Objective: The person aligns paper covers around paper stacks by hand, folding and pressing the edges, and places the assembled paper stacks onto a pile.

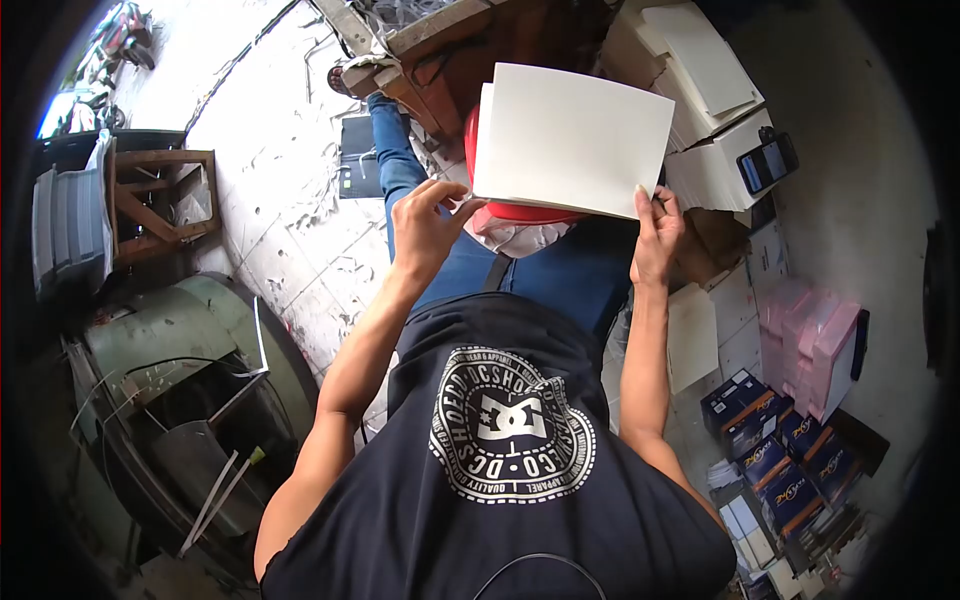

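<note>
- Right hand (658, 232) pinches the paper sheets' (575, 140) near right corner, thumb on top, likely steadying them.
- Left hand (428, 225) curls at the near left corner; whether it grips, I cannot tell.
- Red stool (540, 213) lies beneath the sheets, seemingly as support.

Paper sheets (575, 140) are positioned over a stool (530, 213); paper stacks (705, 60) are located right, a phone (767, 164) at their edge; left, a wooden frame (149, 212).
</note>
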A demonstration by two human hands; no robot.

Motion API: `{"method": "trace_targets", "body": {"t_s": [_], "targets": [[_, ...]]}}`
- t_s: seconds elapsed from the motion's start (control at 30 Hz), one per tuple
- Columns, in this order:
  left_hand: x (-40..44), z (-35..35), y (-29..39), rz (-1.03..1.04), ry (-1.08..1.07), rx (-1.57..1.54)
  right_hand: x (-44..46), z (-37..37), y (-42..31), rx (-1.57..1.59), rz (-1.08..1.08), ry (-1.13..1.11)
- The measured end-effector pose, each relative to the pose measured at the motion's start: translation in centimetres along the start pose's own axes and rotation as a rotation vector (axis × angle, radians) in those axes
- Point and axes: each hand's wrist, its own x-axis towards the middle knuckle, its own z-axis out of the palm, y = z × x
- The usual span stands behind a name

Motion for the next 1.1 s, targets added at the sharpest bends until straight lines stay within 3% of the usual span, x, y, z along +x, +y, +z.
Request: {"method": "trace_targets", "body": {"t_s": [0.47, 0.67, 0.83, 0.9, 0.97, 1.1], "targets": [[1.4, -0.6, -0.9, -0.007, -0.174, -0.059, 0.3, 0.7, 0.7, -0.203, -0.101, -0.034], [2.1, -1.3, -0.1, -0.114, -0.276, -0.053, 0.3, 0.7, 0.8, -0.331, -0.177, -0.008], [1.5, 0.8, -1.2, -0.558, -0.24, -0.419, 0.0, 1.1, -0.4, -0.315, -0.109, 0.043], [1.3, 0.8, -1.3, -0.616, -0.221, -0.484, 0.4, 0.1, -0.7, -0.665, -0.221, 0.054], [1.2, 0.8, -1.2, -0.624, -0.203, -0.534, 0.8, -0.1, -0.5, -0.621, -0.325, 0.074], [1.0, 1.0, -1.3, -0.618, -0.2, -0.541, 1.1, -0.7, 0.6, -0.652, -0.251, 0.071]]}}
